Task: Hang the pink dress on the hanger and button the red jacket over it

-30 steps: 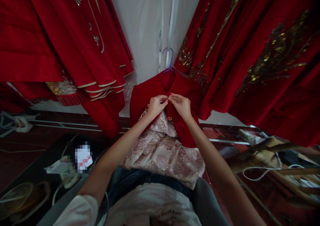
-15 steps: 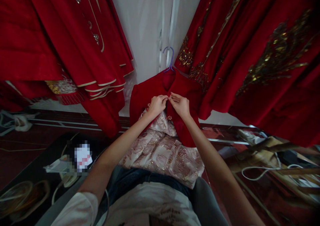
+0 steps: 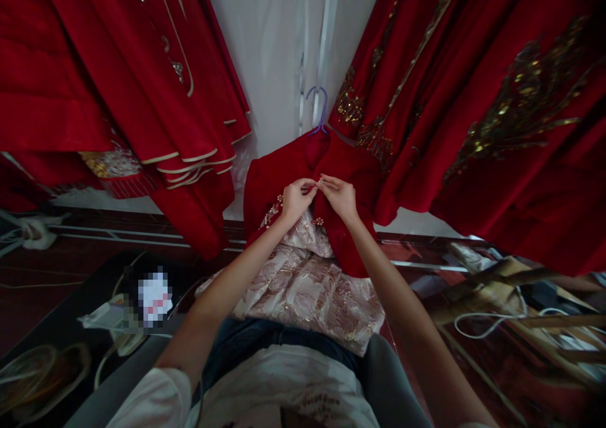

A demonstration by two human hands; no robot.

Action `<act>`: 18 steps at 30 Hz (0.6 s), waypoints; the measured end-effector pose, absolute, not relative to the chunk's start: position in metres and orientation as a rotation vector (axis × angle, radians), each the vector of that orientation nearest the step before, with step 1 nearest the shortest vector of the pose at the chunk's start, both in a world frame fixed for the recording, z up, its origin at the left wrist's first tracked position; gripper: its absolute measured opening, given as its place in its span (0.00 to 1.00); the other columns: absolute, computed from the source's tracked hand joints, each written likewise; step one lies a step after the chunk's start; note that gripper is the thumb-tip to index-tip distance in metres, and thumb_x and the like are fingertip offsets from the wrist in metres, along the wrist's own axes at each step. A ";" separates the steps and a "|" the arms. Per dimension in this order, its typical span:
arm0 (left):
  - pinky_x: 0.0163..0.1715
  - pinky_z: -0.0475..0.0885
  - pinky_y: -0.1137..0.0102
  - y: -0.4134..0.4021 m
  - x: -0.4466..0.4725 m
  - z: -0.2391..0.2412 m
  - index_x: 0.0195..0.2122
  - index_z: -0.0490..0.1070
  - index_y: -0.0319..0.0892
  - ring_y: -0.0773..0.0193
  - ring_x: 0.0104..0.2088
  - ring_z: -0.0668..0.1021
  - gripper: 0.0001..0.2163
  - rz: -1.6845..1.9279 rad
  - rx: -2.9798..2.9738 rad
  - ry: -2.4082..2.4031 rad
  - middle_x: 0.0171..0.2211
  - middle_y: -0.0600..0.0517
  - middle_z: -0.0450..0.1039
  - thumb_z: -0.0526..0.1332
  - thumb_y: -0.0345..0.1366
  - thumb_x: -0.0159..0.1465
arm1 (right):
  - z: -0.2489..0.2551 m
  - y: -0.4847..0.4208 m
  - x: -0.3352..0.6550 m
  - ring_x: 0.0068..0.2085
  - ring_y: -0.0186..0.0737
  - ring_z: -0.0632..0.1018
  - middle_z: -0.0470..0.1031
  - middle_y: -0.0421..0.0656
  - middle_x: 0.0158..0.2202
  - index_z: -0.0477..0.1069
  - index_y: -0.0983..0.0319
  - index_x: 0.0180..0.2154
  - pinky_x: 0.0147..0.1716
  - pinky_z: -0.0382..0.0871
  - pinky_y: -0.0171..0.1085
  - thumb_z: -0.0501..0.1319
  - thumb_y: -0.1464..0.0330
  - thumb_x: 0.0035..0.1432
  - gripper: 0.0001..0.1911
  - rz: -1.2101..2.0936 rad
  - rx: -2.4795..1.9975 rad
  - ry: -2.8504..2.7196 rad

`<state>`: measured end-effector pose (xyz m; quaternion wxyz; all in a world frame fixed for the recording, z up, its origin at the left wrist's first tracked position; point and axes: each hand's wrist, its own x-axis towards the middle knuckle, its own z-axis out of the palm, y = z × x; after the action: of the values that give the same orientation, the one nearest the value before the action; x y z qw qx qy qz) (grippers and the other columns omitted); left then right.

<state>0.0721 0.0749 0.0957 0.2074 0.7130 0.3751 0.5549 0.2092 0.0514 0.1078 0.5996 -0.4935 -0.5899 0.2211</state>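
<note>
A small red jacket (image 3: 272, 178) hangs in front of me on a purple hanger (image 3: 320, 106). Under it spreads a pale pink skirt with gold pattern (image 3: 307, 289), reaching down to my lap. My left hand (image 3: 296, 199) and my right hand (image 3: 338, 196) meet at the jacket's front opening. Both hands have their fingers pinched on a beaded button fastening (image 3: 320, 180) there. A second beaded fastening (image 3: 318, 221) shows lower on the front edge.
Red garments with gold trim (image 3: 142, 87) hang at the left, and embroidered red garments (image 3: 497, 112) at the right. A white wall (image 3: 279, 49) is behind. Cables and a pale object (image 3: 118, 314) lie lower left; a white cord and wooden pieces (image 3: 497, 302) lie lower right.
Almost nothing has moved: both hands stay pinched at the jacket's front fastening, and the view has shifted slightly.
</note>
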 end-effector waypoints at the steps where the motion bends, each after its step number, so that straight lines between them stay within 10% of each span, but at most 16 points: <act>1: 0.39 0.77 0.71 0.076 0.074 0.094 0.38 0.77 0.41 0.66 0.35 0.81 0.07 1.564 1.917 1.015 0.36 0.50 0.81 0.64 0.31 0.58 | 0.107 0.052 0.210 0.44 0.44 0.82 0.81 0.47 0.43 0.77 0.63 0.45 0.47 0.76 0.43 0.67 0.63 0.51 0.20 0.539 -1.134 -1.352; 18: 0.43 0.76 0.69 0.070 0.071 0.096 0.43 0.78 0.43 0.64 0.41 0.81 0.09 1.609 1.996 1.014 0.42 0.49 0.80 0.60 0.33 0.63 | 0.102 0.050 0.213 0.48 0.46 0.80 0.78 0.48 0.47 0.74 0.64 0.50 0.49 0.75 0.45 0.66 0.58 0.52 0.25 0.590 -1.125 -1.364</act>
<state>0.0711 0.0701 0.0958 0.1910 0.7107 0.3611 0.5727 0.2131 0.0504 0.1022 0.5962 -0.4846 -0.5874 0.2542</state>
